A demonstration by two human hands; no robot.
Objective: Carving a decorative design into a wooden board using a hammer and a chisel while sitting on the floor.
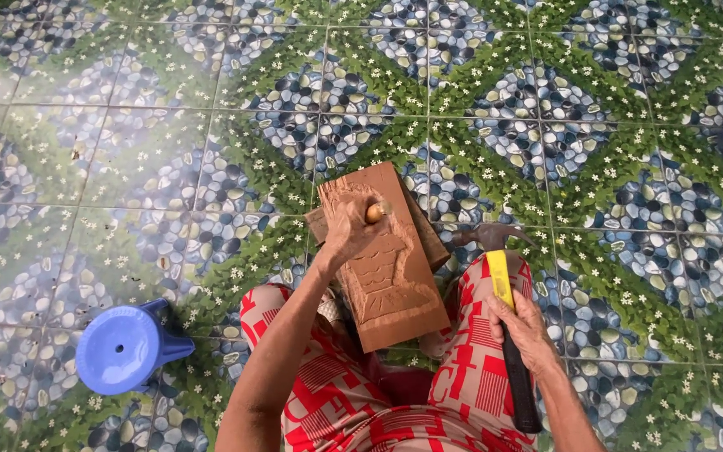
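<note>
Centrally, a reddish-brown rectangular wooden carving panel (387,259) is propped at a slant against the knees, its upper half cut in relief and its lower end resting between the legs. The left hand (349,226) is closed in a fist around a chisel with a rounded pale wooden handle (375,213), whose butt is seen protruding from the fist; the blade is hidden against the panel's carved surface. A second brown wooden board (428,238) is partly seen beneath the panel. The right hand (525,326) is wrapped shut about a claw hammer with a yellow and black handle (504,289), its grey steel head held just beside the panel's right edge, above the right knee. Red, white-patterned trousers (395,402) are worn. A blue plastic stool (127,347) is seen on the pebble-and-flower patterned tiled floor (127,167), well apart to the left.
</note>
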